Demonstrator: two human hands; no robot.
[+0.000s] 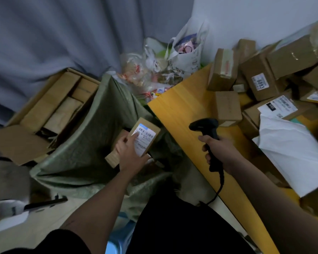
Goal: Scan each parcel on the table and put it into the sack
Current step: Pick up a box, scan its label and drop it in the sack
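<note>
Two bare forearms, no watch-strap, ring or glove seen on left hand point(130, 153) or right hand point(218, 151). Short black sleeve point(62, 242) ending above the left elbow. Black clothing point(173, 226) over lap and torso, plain, without visible print.

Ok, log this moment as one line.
left hand: holds labelled parcel over sack | right hand: grips scanner | stage: dropping parcel

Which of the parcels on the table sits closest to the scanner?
The small plain brown box just beyond the scanner in the right hand. It has no visible label; the other parcels lie farther right.
</note>
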